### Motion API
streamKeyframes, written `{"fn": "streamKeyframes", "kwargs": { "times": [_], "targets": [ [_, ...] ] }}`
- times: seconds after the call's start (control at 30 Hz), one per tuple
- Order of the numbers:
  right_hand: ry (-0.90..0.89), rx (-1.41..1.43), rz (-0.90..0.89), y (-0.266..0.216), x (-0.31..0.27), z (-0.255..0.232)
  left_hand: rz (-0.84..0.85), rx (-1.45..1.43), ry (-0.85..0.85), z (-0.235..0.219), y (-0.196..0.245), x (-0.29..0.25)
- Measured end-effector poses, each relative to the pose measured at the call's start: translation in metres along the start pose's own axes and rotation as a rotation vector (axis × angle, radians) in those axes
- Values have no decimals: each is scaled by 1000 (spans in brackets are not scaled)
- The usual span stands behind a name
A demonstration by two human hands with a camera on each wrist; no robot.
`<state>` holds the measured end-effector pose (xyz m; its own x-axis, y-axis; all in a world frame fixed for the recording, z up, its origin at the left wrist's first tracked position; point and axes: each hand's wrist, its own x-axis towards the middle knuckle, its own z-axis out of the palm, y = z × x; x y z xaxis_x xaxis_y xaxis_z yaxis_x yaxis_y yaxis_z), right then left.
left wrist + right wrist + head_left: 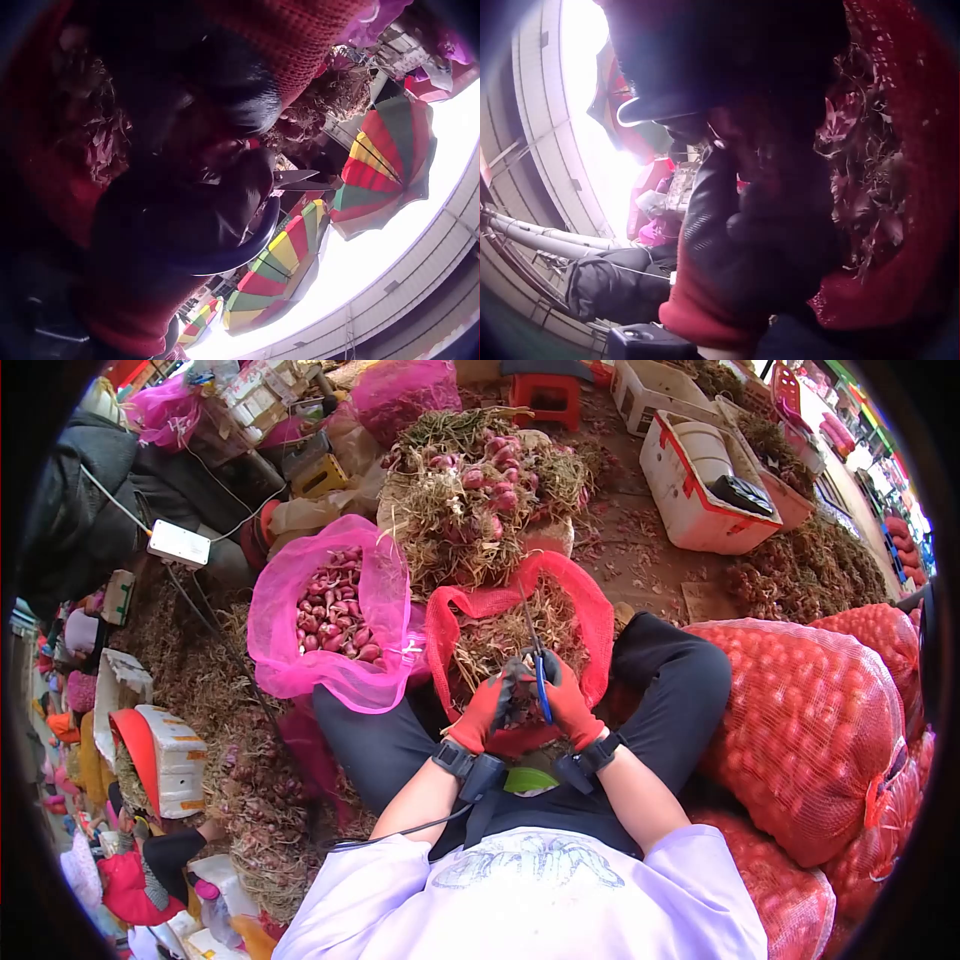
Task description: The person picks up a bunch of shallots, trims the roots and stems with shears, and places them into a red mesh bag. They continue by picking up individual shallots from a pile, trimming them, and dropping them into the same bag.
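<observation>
Purple-red, rounded shallots [342, 625] lie loose in a sheer pink mesh bag [268, 650] at the person's left, with dry-stalked bunches [490, 490] heaped ahead. Trimming appears to be in hand: the red-and-black-gloved right hand [572, 708] grips metal scissors [543, 688] with blue handles at a red mesh bag [597, 610] of dry scraps [500, 632]; the like-gloved left hand [482, 710], fingers curled, seems to pinch a shadowed shallot. Next likely calls for snipping clear of fingertips. The pale shirt's grey print [530, 863] is unreadable.
</observation>
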<state>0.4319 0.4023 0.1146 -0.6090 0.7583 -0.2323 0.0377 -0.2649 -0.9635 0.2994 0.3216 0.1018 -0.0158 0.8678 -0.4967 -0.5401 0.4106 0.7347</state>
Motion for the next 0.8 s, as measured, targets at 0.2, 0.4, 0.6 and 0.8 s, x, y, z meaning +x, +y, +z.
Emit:
{"fn": "streamKeyframes", "kwargs": {
  "times": [0.2, 0.4, 0.6, 0.8],
  "targets": [
    [40, -104, -200, 18, 5, 8, 92, -113, 1, 3, -9, 4],
    [-55, 854, 163, 23, 16, -6, 287, -41, 72, -1, -15, 6],
    [245, 818, 21, -4, 21, -6, 185, -320, 88, -8, -11, 17],
    [-17, 342, 175, 7, 18, -9, 380, -250, 177, -38, -19, 25]
  ]
}}
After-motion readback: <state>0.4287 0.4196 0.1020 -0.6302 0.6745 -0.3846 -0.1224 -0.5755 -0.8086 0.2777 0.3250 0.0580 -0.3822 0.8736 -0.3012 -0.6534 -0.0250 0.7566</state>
